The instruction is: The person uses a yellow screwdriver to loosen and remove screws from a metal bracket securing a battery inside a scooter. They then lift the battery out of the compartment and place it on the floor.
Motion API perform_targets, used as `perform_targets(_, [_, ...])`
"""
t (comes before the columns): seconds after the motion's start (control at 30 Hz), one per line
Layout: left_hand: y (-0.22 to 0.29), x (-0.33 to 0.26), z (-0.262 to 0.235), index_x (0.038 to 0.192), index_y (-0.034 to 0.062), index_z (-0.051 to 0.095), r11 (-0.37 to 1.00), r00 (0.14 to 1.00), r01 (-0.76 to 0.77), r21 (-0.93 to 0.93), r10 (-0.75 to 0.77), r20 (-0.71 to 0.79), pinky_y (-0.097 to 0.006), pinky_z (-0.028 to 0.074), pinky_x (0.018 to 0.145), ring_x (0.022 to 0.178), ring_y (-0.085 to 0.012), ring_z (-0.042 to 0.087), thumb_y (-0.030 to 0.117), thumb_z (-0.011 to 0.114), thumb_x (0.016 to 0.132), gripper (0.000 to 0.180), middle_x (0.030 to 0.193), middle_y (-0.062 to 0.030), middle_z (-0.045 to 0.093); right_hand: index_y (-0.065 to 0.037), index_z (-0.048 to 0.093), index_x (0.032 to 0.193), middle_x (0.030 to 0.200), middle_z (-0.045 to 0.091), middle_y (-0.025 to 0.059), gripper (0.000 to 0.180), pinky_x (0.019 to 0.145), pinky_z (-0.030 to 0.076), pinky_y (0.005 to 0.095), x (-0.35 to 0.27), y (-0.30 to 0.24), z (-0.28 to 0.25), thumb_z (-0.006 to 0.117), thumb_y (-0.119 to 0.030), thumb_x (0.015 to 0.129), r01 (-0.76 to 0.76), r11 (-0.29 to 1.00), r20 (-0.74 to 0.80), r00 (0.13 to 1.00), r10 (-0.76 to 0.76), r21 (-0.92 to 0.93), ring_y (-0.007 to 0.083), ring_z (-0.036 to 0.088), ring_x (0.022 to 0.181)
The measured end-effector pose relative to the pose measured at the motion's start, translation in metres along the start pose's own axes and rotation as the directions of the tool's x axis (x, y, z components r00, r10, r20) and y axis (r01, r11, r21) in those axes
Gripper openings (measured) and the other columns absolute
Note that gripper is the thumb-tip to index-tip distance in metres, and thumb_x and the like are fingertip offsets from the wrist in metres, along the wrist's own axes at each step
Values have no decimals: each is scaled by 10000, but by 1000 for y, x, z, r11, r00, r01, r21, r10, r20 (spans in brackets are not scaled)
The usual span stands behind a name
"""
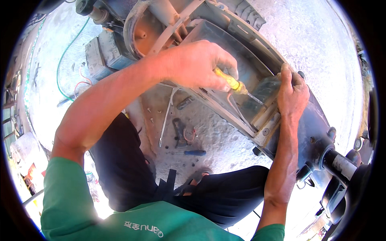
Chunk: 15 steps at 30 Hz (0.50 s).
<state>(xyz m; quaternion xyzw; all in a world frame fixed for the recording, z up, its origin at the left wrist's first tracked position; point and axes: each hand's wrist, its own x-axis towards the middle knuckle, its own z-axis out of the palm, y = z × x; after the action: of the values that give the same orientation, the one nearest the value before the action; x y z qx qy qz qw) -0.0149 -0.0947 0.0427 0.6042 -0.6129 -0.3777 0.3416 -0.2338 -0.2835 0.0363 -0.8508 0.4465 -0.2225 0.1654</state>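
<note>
My left hand [205, 64] is closed around the yellow handle of a screwdriver [233, 82]. Its metal shaft points down and right, and the tip meets a bracket [267, 124] at the end of an open compartment [225, 44] in a scooter-like vehicle body. My right hand [292, 94] grips the compartment's edge beside that bracket, with its fingers bent over the rim; part of the fingers is hidden. A thin reddish wire [233, 102] runs inside the compartment below the screwdriver.
On the dusty ground lie a blue-handled screwdriver [195, 152], a black tool [179, 130] and a long metal rod [164, 124]. Grey box-shaped blocks [108, 50] stand at the upper left, near a green cord [62, 60]. The dark vehicle body [311, 128] extends to the right.
</note>
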Motion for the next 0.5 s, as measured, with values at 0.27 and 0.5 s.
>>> perform_targets(0.27, [-14,5,11,1128,17,729,995,999,-22,-99,27,47,-378,541,794,848,-247,698,254,769,826,385,940,-164,742,0,759,885,905,727,201,560,856,514,448,1,6,4,630,-541,945,31,999,-17,999,-32,-31,372,686,914])
perform_targets(0.5, [-4,35,31,1095,4,714,990,980,54,-131,-28,198,-356,526,785,865,-203,675,204,773,831,336,911,-121,719,-31,757,845,829,710,150,554,903,463,438,-1,3,5,629,-562,941,44,995,-27,999,-47,-93,328,657,909])
